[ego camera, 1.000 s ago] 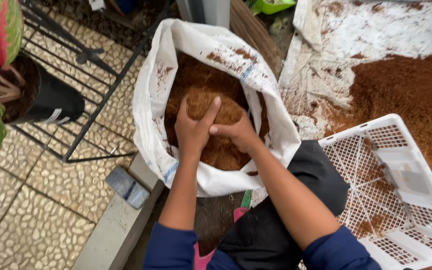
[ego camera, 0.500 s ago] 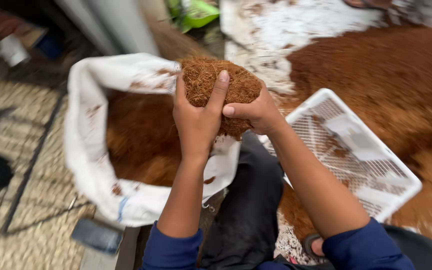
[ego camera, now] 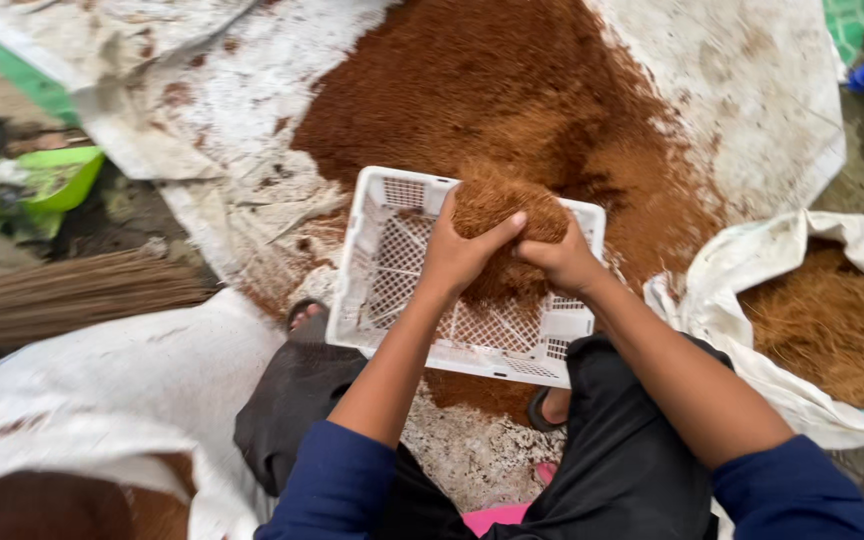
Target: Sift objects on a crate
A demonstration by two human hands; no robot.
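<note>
Fibrous clump (ego camera: 507, 205) now over mesh crate (ego camera: 392, 250)

Ground surface: a stained white tarpaulin (ego camera: 752, 90). Directly on it, a brown coir heap (ego camera: 492, 90) beyond the white mesh crate (ego camera: 382, 260); right of the crate, an open sack (ego camera: 752, 270), apparently coir-filled.

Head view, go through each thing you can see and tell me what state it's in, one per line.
Fibre clump: held over the crate by both hands.
Left hand: gripping the clump.
Right hand: gripping the clump.
Crate: white, tilted, some fibre inside.
Sack: open, holding fibre.
Fibre pile: loose, spread on the sheet.
Sheet: spread flat, stained.
Broom: lying down.
</note>
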